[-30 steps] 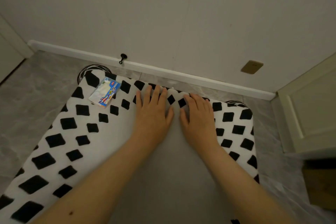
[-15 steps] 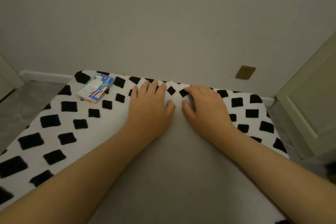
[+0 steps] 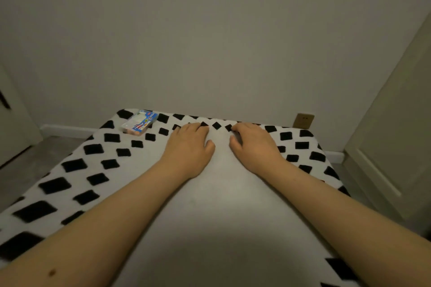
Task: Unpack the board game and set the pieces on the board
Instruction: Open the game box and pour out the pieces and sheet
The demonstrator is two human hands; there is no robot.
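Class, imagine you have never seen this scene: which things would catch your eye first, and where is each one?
First the bold rug of black diamonds on white, spread across the floor up to the wall. Then the two hands, left hand and right hand, lying palm down side by side near its far edge. Last, the small colourful game box at the far left corner.

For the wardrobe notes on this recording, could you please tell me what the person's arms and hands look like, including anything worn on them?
Both forearms are bare, with no sleeves in view. The left hand and the right hand wear no gloves, and no rings, watch or bracelets show on the hands or wrists. The one marking is a small dark spot on the left forearm, near the frame's bottom edge.
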